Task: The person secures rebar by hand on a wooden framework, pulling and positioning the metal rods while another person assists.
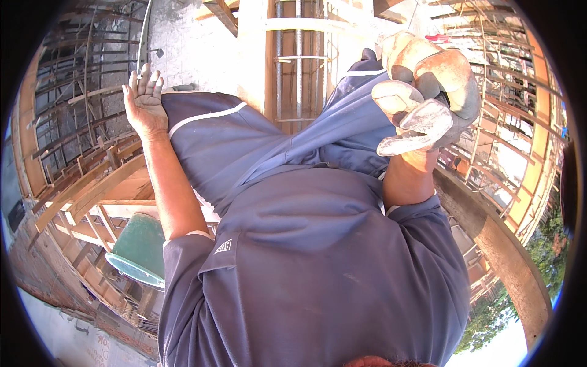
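Note:
My left hand (147, 105) is bare, turned palm up beside my left thigh, with its fingers stretched out and dusty at the tips. A thin pale wire or rod (145, 33) runs upward from its fingertips; whether they touch is unclear. My right hand (431, 92) wears a thick, dirty work glove (400, 55) in orange and grey-white and is raised over my right leg. Its fingers are curled, with a dark gap between them and the thumb; what lies inside, if anything, is hidden. Between my legs, steel reinforcing bars (299, 79) stand alongside a wooden board (252, 61).
A green bucket (139, 244) is at the left, near wooden planks (104, 189). Grids of reinforcing bars (73, 67) spread over both sides. A long timber beam (495, 251) curves past my right elbow, with green foliage (553, 244) beyond it.

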The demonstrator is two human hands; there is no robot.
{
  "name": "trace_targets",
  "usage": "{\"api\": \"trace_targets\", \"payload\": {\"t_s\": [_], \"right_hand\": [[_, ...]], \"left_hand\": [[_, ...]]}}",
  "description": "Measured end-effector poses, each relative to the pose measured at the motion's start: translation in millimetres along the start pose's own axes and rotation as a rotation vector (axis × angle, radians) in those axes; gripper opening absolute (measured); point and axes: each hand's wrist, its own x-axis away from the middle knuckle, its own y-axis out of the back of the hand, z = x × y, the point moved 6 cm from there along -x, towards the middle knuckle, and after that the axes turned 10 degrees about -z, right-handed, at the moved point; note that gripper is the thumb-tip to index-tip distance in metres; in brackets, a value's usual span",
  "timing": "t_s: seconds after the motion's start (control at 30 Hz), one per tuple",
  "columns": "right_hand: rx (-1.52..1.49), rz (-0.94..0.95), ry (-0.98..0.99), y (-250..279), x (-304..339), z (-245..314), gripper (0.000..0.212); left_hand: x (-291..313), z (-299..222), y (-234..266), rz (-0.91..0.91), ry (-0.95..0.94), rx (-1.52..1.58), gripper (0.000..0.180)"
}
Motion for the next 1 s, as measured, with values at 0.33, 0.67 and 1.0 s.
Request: {"api": "trace_targets", "payload": {"t_s": [0.33, 0.67, 1.0], "right_hand": [[0.045, 0.120, 0.017, 5, 2, -12, 0.028], [0.021, 0.154, 0.049, -19, -18, 8, 0.040], [0.003, 0.190, 0.072, -20, -23, 10, 0.035]], "left_hand": [[3, -1, 0, -0.012, 0.010, -0.005, 0.074], [1, -2, -3, 0.020, 0.028, 0.026, 0.073], [2, 0, -5, 0.002, 0.041, -0.001, 0.067]]}}
